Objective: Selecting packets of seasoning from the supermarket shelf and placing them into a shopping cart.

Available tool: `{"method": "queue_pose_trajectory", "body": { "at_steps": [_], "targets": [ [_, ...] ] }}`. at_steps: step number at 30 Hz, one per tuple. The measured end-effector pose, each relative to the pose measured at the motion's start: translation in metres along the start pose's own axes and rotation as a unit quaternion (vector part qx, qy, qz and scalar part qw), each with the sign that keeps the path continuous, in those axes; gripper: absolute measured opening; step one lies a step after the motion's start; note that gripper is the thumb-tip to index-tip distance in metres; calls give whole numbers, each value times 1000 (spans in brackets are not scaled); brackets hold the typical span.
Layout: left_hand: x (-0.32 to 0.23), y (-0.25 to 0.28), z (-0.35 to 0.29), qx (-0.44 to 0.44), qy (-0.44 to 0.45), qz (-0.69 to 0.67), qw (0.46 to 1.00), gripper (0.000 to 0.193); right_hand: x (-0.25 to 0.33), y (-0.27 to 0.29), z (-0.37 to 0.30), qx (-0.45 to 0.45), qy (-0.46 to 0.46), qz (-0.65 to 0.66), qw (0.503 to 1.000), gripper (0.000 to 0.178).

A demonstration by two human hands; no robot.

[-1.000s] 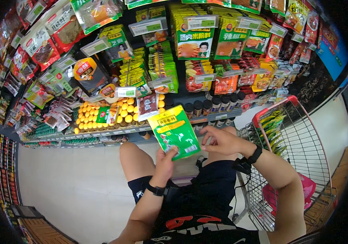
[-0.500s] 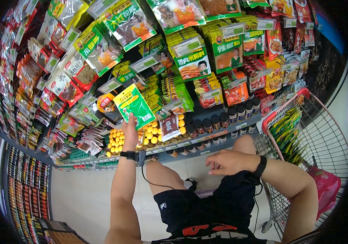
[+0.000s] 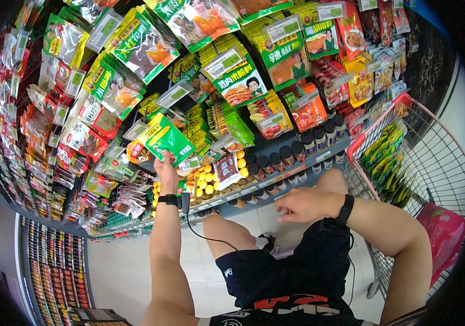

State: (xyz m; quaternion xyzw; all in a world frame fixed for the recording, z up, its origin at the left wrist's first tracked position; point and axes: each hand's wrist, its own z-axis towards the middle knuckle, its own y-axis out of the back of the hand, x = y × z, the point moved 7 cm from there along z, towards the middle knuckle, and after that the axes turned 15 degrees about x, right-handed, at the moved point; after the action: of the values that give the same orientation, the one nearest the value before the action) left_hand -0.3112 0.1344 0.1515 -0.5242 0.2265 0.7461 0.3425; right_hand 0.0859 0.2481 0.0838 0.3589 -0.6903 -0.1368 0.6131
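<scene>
Green-and-yellow packet (image 3: 170,140) is pinched near its lower edge by the left hand (image 3: 166,171), just left of centre frame; right hand (image 3: 308,204), right of centre, is held half-open, seemingly empty. Probably light, bendy, slightly slick; best gripped by a sealed edge tbh.

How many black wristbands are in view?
2: one wristband behind the left hand, which holds a green-and-yellow packet; another wristband behind the right hand. Neither is hidden.
</scene>
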Motion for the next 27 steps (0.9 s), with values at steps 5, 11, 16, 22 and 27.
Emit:
{"method": "queue_pose_trajectory", "body": {
  "at_steps": [5,11,16,22,27],
  "targets": [
    [-15,8,0,-36,-20,12,999,16,-2,-1,4,-6,23,-39,999,36],
    [-19,10,14,-30,31,8,999,13,-9,-1,8,-4,9,-41,999,38],
    [-20,16,15,-64,29,21,997,13,-10,-2,6,-12,12,-31,999,40],
    [-25,7,12,-47,50,2,998,19,-12,-5,7,14,-5,-38,999,45],
    [-27,13,13,-89,75,50,992,18,-15,-7,7,36,-40,-43,998,50]
  ]
}}
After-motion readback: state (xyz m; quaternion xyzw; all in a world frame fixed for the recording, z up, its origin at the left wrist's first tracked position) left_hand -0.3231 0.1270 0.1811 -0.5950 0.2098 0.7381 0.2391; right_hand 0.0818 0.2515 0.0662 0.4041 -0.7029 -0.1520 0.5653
